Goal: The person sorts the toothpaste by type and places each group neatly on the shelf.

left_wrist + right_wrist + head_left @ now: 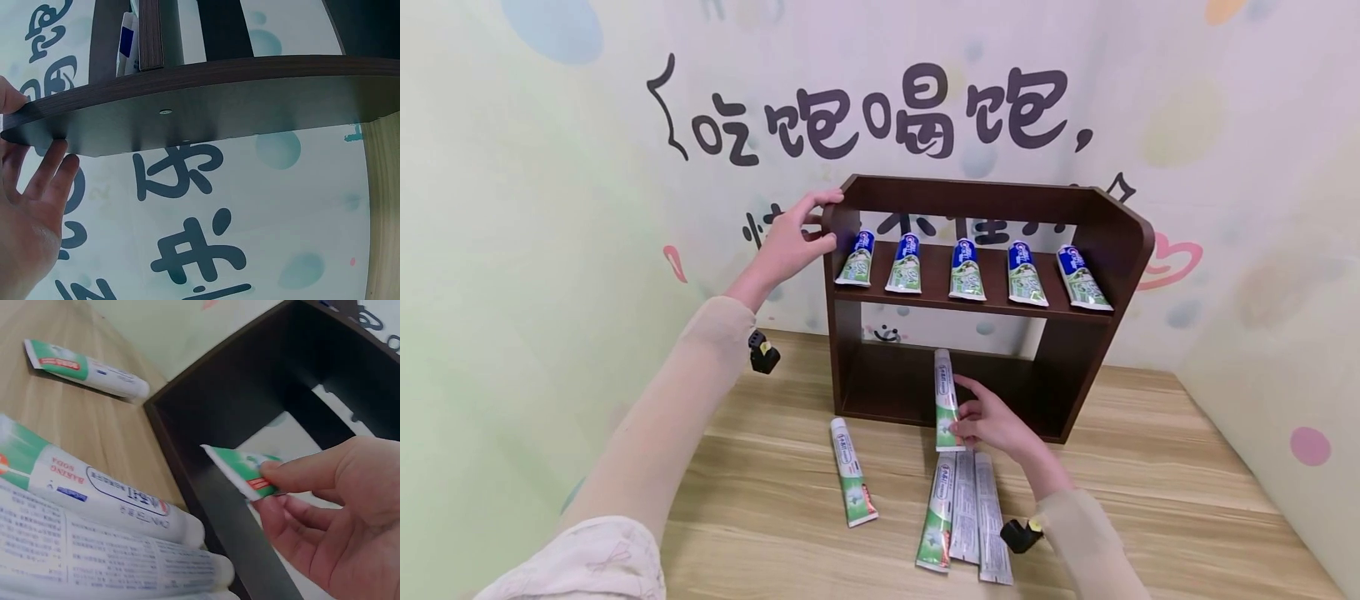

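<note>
My right hand pinches a white-and-green toothpaste tube near its flat crimped end. The tube's cap points toward the back, in front of the lower compartment of a dark brown two-tier shelf. In the right wrist view, the thumb and fingers hold the tube's green end, while its cap end is hidden by the hand. My left hand grips the upper front edge of the shelf's left side panel. In the left wrist view, the thumb and fingers lie on opposite faces of that panel.
Several blue-and-green toothpaste tubes lean in a row on the upper tier. One white-and-green tube lies on the wooden table at left. Three more tubes lie side by side before the shelf. A printed wall stands behind.
</note>
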Demonstrator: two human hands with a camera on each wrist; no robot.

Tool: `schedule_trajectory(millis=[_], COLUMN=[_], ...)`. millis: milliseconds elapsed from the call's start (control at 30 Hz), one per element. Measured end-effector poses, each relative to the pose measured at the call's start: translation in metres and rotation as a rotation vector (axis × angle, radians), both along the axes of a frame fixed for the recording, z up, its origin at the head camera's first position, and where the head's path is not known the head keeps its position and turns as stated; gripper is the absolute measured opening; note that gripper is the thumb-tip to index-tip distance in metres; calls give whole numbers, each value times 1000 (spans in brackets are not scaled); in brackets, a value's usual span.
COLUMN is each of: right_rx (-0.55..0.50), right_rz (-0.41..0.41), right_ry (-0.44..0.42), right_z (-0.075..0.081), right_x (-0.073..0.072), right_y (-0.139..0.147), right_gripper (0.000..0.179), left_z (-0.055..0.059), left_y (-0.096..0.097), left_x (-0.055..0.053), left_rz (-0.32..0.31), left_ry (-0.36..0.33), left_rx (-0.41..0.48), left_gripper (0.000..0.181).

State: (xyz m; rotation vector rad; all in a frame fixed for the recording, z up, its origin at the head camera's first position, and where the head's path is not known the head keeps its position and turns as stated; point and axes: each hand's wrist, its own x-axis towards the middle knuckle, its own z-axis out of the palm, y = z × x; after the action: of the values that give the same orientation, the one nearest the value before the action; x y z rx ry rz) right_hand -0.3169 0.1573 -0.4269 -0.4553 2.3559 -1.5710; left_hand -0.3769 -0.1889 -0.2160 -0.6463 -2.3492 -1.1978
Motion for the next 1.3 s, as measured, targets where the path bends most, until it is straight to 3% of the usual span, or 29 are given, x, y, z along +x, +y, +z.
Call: schedule_trajectory(millis=[367,867,1300], right_rx=[-124,-77,-121], right_rz=[1,51,44], right_ry=[82,187,69], right_z=[-16,-15,2], right_x=[-35,-73,-103], right_y=[-51,-88,-106], right_gripper=[86,81,82], left_z=[-5,-5,-1], left_y=[-6,-4,-2], left_x=[-2,-1,-3], left_rz=[4,9,6], left_ry=[3,-5,-12], left_rx=[-8,-11,-15], left_gripper=[54,54,54])
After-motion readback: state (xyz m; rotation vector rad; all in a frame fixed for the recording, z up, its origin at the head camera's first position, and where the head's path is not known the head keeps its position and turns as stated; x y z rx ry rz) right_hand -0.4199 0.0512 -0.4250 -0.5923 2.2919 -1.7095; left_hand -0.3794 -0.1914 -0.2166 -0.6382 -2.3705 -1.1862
